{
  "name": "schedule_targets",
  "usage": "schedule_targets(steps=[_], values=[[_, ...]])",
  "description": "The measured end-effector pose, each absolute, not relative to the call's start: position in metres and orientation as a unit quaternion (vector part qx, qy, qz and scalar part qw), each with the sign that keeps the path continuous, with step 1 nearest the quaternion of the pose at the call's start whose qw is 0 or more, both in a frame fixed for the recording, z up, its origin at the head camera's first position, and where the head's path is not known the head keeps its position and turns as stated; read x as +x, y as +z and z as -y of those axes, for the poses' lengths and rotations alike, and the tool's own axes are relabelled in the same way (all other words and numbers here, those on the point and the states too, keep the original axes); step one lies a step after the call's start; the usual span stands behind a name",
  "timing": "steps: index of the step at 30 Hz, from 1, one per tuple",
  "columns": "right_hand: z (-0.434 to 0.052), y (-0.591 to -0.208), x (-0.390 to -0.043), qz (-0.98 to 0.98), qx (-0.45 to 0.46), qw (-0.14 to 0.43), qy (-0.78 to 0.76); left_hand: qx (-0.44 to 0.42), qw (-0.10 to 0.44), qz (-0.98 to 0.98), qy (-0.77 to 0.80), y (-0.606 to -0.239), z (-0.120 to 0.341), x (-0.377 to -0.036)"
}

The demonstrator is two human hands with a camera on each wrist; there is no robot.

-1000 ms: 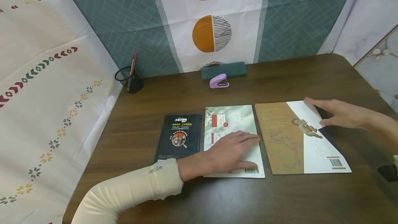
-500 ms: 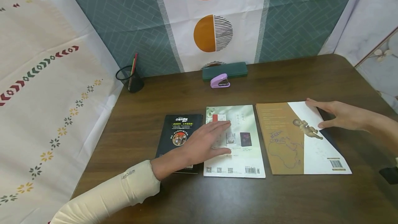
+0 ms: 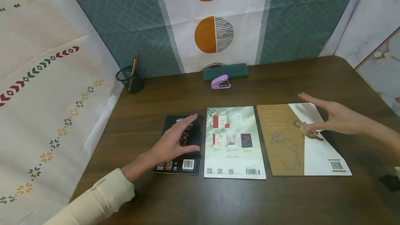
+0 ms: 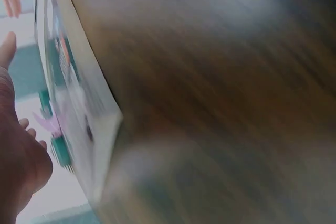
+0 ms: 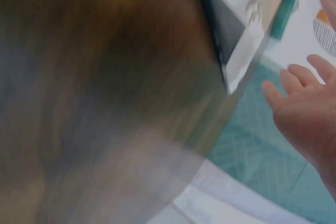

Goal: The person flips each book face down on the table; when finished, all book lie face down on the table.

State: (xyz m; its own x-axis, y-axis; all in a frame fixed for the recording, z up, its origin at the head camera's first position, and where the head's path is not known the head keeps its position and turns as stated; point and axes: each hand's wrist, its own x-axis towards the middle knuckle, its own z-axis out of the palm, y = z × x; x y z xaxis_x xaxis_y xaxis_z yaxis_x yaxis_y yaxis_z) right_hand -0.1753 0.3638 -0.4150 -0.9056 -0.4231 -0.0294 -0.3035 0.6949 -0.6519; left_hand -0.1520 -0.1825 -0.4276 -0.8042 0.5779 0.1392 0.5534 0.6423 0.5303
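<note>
Three books lie side by side on the dark wooden table (image 3: 218, 200): a black book (image 3: 190, 155) on the left, a pale green book (image 3: 232, 141) in the middle, a brown and white book (image 3: 290, 148) on the right. My left hand (image 3: 178, 140) hovers open over the black book, fingers straight. My right hand (image 3: 328, 114) is raised open above the far right corner of the brown and white book, holding nothing. Both wrist views are blurred; the left wrist view shows the left hand (image 4: 18, 156) beside a book edge (image 4: 100, 145), the right wrist view the right hand (image 5: 307, 114).
A purple stapler (image 3: 220, 82) and a dark green case (image 3: 225, 71) sit at the table's back edge. A black mesh pen cup (image 3: 132, 79) stands at the back left. Patterned cloth hangs behind and to the left.
My left hand slid left from the green book to over the black book. My right hand lifted off the brown and white book's corner.
</note>
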Motion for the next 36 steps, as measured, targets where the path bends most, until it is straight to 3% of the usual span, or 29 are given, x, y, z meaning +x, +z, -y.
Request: schedule_targets(steps=[8,20,29,36], values=[[-0.327,-0.415,-0.152,-0.911,-0.206,0.041,-0.354,0.308,0.030,-0.900,0.308,-0.434,0.215,-0.155],[-0.307,-0.433,-0.138,-0.861,-0.222,0.074,-0.452,0.292,0.057,-0.905,0.303,-0.441,0.231,-0.154],[-0.311,-0.445,-0.138,-0.856,-0.257,0.085,-0.440,0.318,0.057,-0.914,0.245,-0.449,0.238,-0.156],[-0.310,-0.456,-0.137,-0.872,-0.299,0.054,-0.383,0.323,0.060,-0.915,0.236,-0.453,0.238,-0.155]])
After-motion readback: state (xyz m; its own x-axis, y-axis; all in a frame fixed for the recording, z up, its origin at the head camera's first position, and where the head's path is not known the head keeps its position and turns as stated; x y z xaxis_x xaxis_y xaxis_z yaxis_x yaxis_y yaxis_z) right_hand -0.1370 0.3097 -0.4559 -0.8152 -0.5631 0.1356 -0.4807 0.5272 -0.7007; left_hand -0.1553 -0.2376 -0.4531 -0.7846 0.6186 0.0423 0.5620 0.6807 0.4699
